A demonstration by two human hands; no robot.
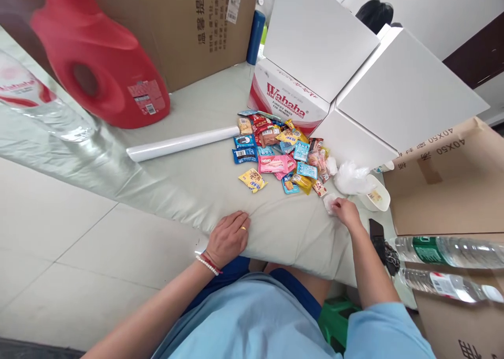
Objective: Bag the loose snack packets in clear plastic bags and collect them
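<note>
My left hand [230, 235] rests on the front edge of the cloth-covered table [189, 191], fingers lying flat on it and holding nothing. It wears a ring and wrist bracelets. At the right, my right hand [346, 212] is closed, its fingertips on a small whitish crumpled packet [329, 203] lying on the table; its exact kind is unclear. Just beyond lies a pile of wrapped snacks, with a pink wafer packet [273, 164], a blue packet [244, 156] and light-blue packets [306, 170]. A yellow snack packet [252, 180] lies apart, nearest my left hand.
Behind the snacks stands a Wahaha carton [285, 96]. A white roll [183, 144] lies left, near a red jug [106, 60] and a water bottle [39, 99]. Rightward are a clear plastic bag [352, 178], a white bowl [384, 199], a phone [377, 235] and bottles [452, 252].
</note>
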